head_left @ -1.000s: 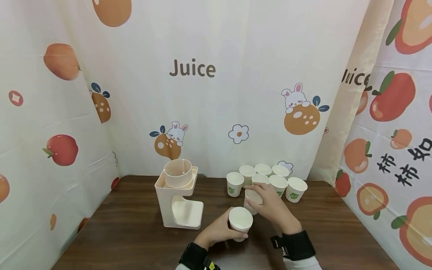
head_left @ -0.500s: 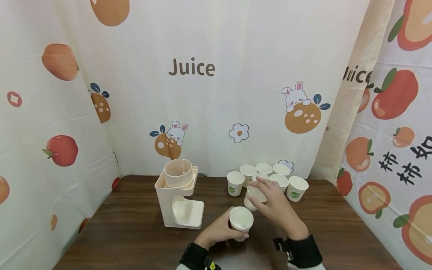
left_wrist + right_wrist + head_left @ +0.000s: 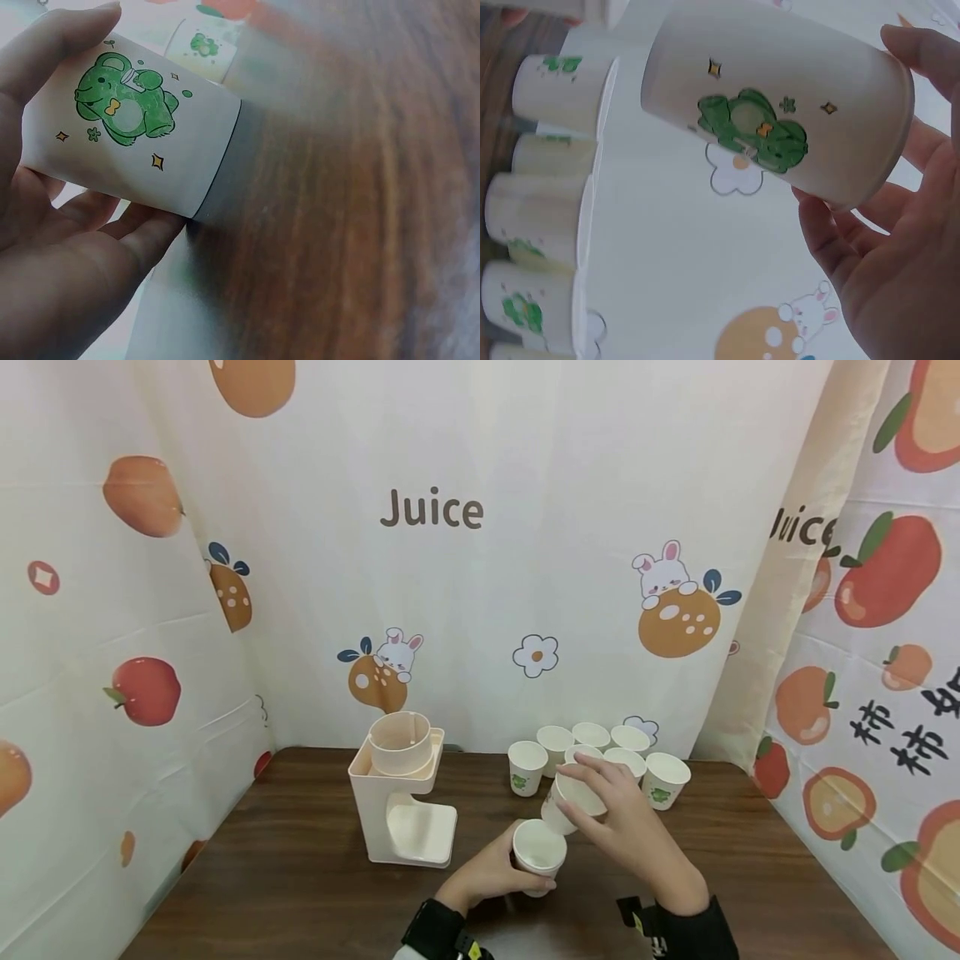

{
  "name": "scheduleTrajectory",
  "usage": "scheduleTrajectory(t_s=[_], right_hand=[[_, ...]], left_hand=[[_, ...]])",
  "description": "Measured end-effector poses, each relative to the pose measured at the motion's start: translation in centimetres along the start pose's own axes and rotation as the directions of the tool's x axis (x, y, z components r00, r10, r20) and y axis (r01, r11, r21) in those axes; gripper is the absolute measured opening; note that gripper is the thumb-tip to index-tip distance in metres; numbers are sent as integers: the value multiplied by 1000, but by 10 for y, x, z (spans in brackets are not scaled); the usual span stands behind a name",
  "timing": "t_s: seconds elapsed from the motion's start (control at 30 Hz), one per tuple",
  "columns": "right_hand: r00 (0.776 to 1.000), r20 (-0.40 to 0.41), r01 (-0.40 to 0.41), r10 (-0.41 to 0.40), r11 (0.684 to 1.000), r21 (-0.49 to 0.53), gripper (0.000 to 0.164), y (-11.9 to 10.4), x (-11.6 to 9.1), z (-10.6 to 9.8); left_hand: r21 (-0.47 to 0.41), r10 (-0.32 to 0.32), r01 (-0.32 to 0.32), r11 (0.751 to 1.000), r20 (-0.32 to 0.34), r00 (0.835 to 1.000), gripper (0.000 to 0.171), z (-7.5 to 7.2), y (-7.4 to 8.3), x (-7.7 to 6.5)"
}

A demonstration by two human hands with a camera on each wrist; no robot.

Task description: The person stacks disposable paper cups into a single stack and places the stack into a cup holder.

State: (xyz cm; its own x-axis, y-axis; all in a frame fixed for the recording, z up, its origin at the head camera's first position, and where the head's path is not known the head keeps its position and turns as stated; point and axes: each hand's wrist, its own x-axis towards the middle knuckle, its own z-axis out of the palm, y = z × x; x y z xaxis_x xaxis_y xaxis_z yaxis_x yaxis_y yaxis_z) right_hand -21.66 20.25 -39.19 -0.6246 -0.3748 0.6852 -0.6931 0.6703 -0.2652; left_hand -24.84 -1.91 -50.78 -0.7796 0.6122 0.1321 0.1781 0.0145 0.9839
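My left hand (image 3: 489, 864) grips a white paper cup (image 3: 542, 860) from its left side, and the cup stands upright near the table's front middle. In the left wrist view that paper cup (image 3: 142, 127) shows a green bear print, thumb on one side and fingers on the other. Just behind and right of it, my right hand (image 3: 630, 831) holds a second paper cup (image 3: 558, 814) near its rim. This cup is tilted, its base pointing down and left, close to the first cup's rim. The right wrist view shows this paper cup (image 3: 780, 105) raised off the table.
Several more white paper cups (image 3: 527, 768) stand upright in a cluster at the table's back right. A cream-coloured machine (image 3: 405, 810) with a round top opening stands left of my hands. A fruit-printed curtain (image 3: 480, 585) encloses the back and sides of the table (image 3: 300, 877).
My right hand has lifted its paper cup and tilted it, base swinging left toward the other cup. My right wrist has moved to the right and nearer. The left hand has kept still.
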Motion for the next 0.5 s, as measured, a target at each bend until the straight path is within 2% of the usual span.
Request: scheduleTrajectory(t_s=[0.23, 0.37, 0.5], right_hand=[[999, 41, -3, 0, 998, 70, 47, -4, -4, 0], [998, 52, 22, -27, 995, 100, 46, -8, -4, 5], [994, 95, 46, -57, 992, 117, 43, -13, -3, 11]], left_hand=[[13, -10, 10, 1000, 9, 1000, 70, -1, 1, -2], [6, -17, 17, 1000, 10, 1000, 70, -1, 3, -2], [8, -25, 25, 1000, 14, 1000, 72, -1, 4, -3]])
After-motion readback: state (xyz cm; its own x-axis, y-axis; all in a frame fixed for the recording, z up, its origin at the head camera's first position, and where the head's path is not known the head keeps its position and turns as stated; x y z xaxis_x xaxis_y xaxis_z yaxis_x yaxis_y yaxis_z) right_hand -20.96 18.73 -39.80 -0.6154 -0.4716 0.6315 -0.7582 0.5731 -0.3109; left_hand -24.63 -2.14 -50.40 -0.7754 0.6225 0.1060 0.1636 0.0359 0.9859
